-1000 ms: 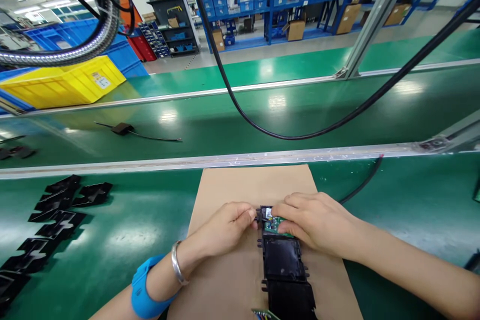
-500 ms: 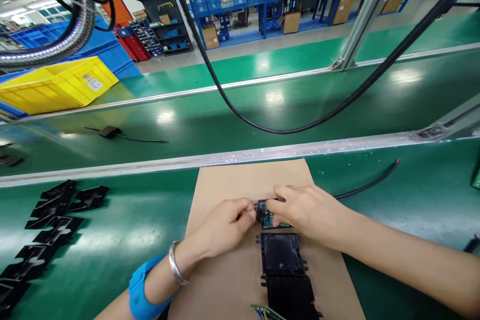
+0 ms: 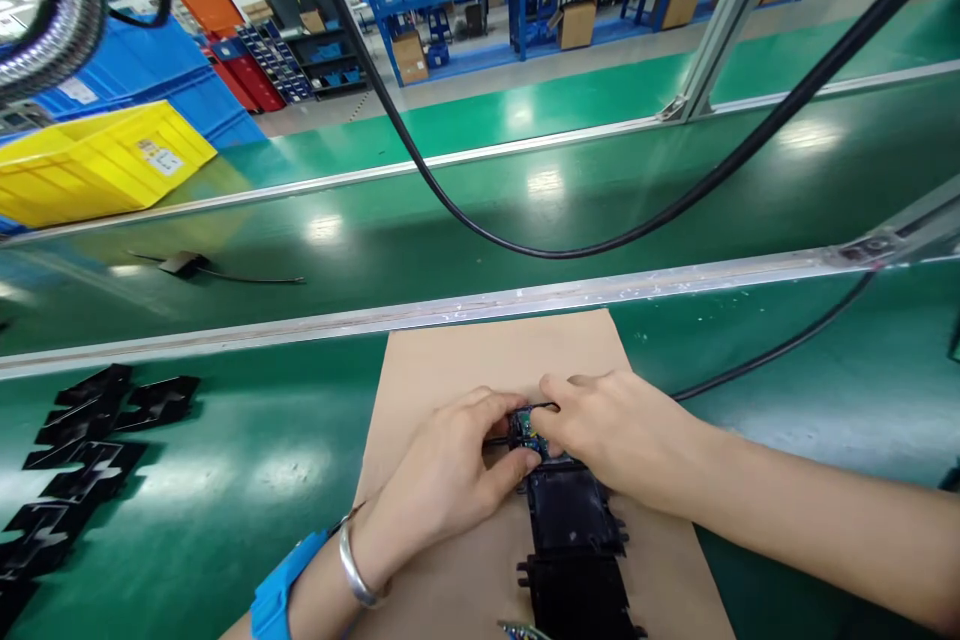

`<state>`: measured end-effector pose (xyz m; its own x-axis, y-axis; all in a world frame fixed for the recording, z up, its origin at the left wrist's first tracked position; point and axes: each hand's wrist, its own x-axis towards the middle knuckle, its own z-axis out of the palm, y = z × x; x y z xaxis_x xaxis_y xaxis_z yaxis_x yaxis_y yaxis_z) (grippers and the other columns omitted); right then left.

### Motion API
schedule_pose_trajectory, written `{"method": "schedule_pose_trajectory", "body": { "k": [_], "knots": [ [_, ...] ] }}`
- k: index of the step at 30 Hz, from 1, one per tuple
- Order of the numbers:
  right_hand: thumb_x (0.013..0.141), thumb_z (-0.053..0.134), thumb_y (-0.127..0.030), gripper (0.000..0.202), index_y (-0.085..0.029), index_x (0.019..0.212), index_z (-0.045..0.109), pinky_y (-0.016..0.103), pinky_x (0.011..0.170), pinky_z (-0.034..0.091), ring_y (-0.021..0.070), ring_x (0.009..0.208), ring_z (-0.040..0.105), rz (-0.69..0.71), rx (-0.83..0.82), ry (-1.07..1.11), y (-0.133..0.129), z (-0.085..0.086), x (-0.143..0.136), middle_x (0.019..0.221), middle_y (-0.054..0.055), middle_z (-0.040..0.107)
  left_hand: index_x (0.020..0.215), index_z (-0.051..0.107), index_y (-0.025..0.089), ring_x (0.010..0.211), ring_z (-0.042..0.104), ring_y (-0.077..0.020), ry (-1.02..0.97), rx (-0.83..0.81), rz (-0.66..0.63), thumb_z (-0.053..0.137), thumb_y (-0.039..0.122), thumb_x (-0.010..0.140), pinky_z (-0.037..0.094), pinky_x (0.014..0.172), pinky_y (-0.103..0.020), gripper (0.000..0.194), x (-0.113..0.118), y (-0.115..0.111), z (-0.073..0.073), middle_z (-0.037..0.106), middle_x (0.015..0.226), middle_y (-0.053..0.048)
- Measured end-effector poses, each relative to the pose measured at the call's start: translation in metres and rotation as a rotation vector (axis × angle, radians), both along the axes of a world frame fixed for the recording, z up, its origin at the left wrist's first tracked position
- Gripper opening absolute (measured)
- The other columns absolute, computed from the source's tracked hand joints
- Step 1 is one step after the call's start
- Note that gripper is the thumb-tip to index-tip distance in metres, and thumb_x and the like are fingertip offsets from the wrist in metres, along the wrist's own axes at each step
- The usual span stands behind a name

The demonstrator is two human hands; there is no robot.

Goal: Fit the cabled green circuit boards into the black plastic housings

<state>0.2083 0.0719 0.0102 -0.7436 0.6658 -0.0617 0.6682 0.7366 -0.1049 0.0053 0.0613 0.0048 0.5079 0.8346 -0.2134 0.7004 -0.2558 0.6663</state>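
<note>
A small circuit board (image 3: 534,442) in a black plastic case lies on a brown cardboard sheet (image 3: 442,360). My left hand (image 3: 457,470) grips the case's left end, thumb on the near edge and fingers at the far edge. Over the right part of the board, my right hand (image 3: 607,425) presses curled fingers, partly hiding it; a black cable (image 3: 787,345) runs out from behind this hand. Just below sit two more black cases (image 3: 574,512), in a row toward me. The corner of another circuit board (image 3: 521,630) with wires shows at the bottom edge.
Several black plastic parts (image 3: 86,455) lie on the green table at left. A yellow bin (image 3: 105,165) stands at the far left. A metal rail (image 3: 315,325) crosses behind the cardboard, and a thick black cable (image 3: 555,252) hangs in a loop above.
My left hand has moved right and opened from a pinch to grasp the case's end. The cable at right has shifted farther right. The view has turned slightly.
</note>
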Motion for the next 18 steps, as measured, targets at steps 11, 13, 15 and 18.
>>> {"method": "schedule_pose_trajectory", "body": {
  "k": [11,13,15,18],
  "knots": [
    [0.085,0.053,-0.007,0.017,-0.021,0.093,0.055,0.032,0.052,0.029,0.0194,0.069,0.057,0.008,-0.064,0.092,-0.011,-0.005,0.001,0.087,0.001,0.060,0.124,0.050,0.026,0.090,0.061,-0.0157,-0.057,-0.092,-0.021,0.068,0.022,0.080,0.051,0.079,-0.028,0.047,-0.013,-0.004,0.000,0.064,0.104,0.001],
    [0.086,0.053,-0.007,0.016,-0.022,0.093,0.054,0.032,0.052,0.027,0.0184,0.069,0.054,0.031,-0.075,0.139,-0.011,-0.009,0.003,0.084,-0.001,0.059,0.111,0.056,0.024,0.084,0.062,-0.0140,-0.060,-0.062,-0.025,0.062,0.017,0.084,0.051,0.076,-0.027,0.029,-0.018,-0.006,0.000,0.065,0.096,0.002],
    [0.087,0.053,-0.008,0.014,-0.023,0.088,0.054,0.032,0.052,0.027,0.0178,0.069,0.053,0.055,-0.090,0.156,-0.011,-0.011,0.006,0.081,-0.001,0.059,0.098,0.059,0.024,0.080,0.062,-0.0149,-0.003,0.044,-0.048,0.053,0.014,0.088,0.050,0.074,-0.029,0.015,-0.020,-0.011,-0.002,0.066,0.089,0.002],
    [0.087,0.052,-0.009,0.014,-0.021,0.091,0.057,0.032,0.052,0.026,0.0180,0.070,0.052,0.077,-0.055,0.166,-0.013,-0.014,0.009,0.081,0.001,0.058,0.097,0.059,0.023,0.076,0.062,-0.0188,0.098,0.226,-0.065,0.045,0.016,0.092,0.049,0.067,-0.033,0.016,-0.015,-0.021,-0.005,0.066,0.085,-0.001]
  ]
}}
